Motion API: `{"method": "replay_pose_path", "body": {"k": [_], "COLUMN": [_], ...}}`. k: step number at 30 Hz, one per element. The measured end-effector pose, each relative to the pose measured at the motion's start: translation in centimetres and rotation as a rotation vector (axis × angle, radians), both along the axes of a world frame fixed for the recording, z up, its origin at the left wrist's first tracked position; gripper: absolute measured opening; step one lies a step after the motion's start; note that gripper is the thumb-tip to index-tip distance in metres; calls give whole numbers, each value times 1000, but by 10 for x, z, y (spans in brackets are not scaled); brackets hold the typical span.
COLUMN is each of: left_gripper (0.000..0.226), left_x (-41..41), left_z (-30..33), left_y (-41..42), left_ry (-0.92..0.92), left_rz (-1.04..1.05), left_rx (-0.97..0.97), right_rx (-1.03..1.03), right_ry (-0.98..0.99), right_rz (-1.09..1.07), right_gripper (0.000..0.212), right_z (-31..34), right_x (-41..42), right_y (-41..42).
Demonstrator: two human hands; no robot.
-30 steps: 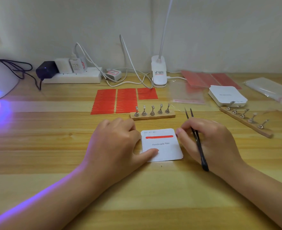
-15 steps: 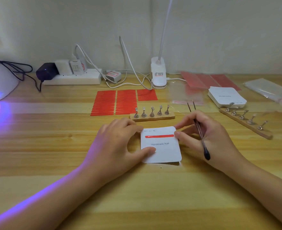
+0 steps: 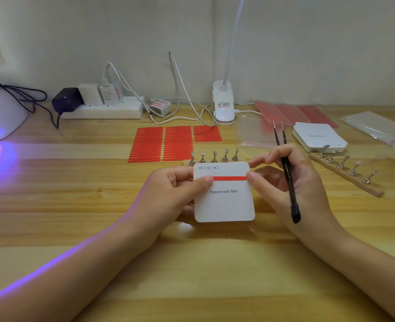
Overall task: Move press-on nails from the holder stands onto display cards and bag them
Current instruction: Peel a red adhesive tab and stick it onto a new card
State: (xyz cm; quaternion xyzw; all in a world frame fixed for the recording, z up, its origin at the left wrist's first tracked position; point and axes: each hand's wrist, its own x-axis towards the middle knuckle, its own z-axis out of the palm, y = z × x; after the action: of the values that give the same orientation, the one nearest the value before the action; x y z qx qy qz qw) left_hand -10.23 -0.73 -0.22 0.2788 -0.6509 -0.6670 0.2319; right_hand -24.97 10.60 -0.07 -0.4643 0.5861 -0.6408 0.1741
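- The left hand (image 3: 168, 196) holds the display card (image 3: 224, 201) by its left edge: its thumb lies curled over the front face, with the tip on the left end of the red strip (image 3: 230, 178), and the other fingers are folded behind the card.
- The right hand (image 3: 291, 184) pinches the card's upper right corner, with the thumb tip at the right end of the red strip and the forefinger on the top corner. The fingers are bent, not spread.
- The same hand also carries one pair of black tweezers (image 3: 286, 168), lying across the hand with its two tips pointing toward 12 o'clock and its blunt end toward 6 o'clock.
- The card is at the centre of the view, lifted off the tabletop (image 3: 75, 205) and facing the camera. It reads "Handmade Nail", with three size boxes along its top edge.
- Just behind the card, at 12 o'clock, is one wooden holder stand (image 3: 214, 156) with five metal pegs, each topped by a small nail. Its base is mostly hidden by the card.
- At 3 o'clock lies a second holder stand (image 3: 345, 169), set at a slant, also with five pegs.
- At 1 o'clock sits a stack of white cards (image 3: 319, 138). Clear bags (image 3: 377, 129) lie beyond it at 2 o'clock.
- At 11 o'clock are three sheets of red adhesive strips (image 3: 164, 142).
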Motion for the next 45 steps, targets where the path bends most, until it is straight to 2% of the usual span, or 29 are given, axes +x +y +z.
{"method": "replay_pose_path", "body": {"k": [6, 12, 14, 16, 18, 24, 32, 38, 45], "left_gripper": [17, 31, 26, 13, 21, 9, 19, 30, 25], "left_x": [-1, -2, -3, -3, -3, -4, -3, -1, -1], "left_z": [0, 3, 4, 5, 4, 3, 5, 5, 2], "left_y": [0, 2, 2, 5, 7, 6, 0, -5, -9], "left_ry": [4, 3, 10, 19, 7, -23, -42, 35, 38], "left_rz": [-7, -24, -28, -45, -43, 6, -117, -281, -257], "left_rx": [10, 10, 28, 34, -5, 2, 116, 205, 199], "right_rx": [53, 56, 37, 9, -15, -21, -27, -5, 15], "right_ry": [-112, -123, -111, -92, -63, -19, -120, -201, -173], "right_rz": [54, 68, 66, 74, 87, 95, 109, 63, 10], "right_gripper": [31, 31, 31, 31, 29, 24, 24, 26, 28], "right_z": [-6, -9, -8, -8, -8, -9, -9, -11, -15], "right_x": [-3, -6, -5, -2, 2, 3, -1, -5, -10], "right_y": [-3, -4, -4, -4, -3, -2, -2, -3, -5]}}
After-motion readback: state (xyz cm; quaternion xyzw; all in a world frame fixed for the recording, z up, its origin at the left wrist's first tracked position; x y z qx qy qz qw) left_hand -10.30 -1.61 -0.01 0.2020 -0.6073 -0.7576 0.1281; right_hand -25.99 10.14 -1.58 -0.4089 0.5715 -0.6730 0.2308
